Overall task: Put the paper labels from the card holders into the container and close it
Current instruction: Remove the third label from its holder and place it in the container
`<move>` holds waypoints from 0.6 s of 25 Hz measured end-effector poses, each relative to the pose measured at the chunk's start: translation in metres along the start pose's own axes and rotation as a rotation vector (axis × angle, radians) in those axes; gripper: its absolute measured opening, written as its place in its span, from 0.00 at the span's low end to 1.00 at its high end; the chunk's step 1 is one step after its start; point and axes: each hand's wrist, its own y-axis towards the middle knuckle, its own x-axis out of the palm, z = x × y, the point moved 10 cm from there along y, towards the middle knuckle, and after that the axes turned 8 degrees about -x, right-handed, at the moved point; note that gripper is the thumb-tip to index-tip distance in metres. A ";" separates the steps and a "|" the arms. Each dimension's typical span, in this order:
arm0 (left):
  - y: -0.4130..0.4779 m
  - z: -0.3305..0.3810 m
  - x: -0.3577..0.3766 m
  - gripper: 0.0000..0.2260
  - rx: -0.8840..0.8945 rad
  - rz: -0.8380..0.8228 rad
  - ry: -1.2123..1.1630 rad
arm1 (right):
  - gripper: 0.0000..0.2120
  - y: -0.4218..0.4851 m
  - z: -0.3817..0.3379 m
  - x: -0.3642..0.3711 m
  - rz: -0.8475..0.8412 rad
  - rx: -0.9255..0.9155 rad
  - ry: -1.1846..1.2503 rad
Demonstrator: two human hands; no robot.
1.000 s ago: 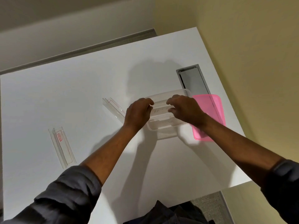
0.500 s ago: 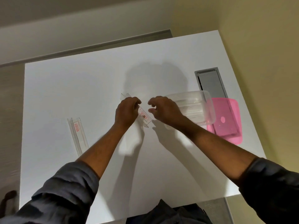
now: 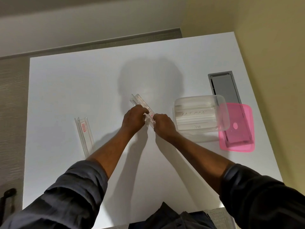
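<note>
A clear plastic card holder (image 3: 140,100) lies at an angle in the middle of the white table. My left hand (image 3: 134,119) grips its middle, and my right hand (image 3: 162,123) pinches its near end, where a red-printed paper label shows. A second clear card holder (image 3: 84,135) with a red label lies to the left, untouched. To the right stands the open clear container (image 3: 200,117), with paper labels inside, one reading BATMAN. Its pink lid (image 3: 237,128) lies flat beside it on the right, partly under the container's edge.
A grey cable hatch (image 3: 223,85) is set into the table behind the container and lid. The table's right edge runs close to the yellow wall. A dark strap (image 3: 7,195) shows at the lower left, off the table.
Both hands left the container and moved left to the middle card holder, then closed on it. The head view shifted, so the table appears further right and lower.
</note>
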 end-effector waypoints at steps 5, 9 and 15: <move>0.003 -0.004 -0.004 0.14 0.015 -0.003 -0.014 | 0.07 -0.003 0.003 -0.008 0.063 0.038 0.049; 0.007 -0.015 -0.016 0.21 0.034 0.012 0.029 | 0.08 -0.007 0.005 -0.016 0.093 0.040 0.123; 0.004 -0.035 -0.027 0.35 0.101 0.054 0.244 | 0.08 -0.009 0.005 -0.027 0.104 0.028 0.274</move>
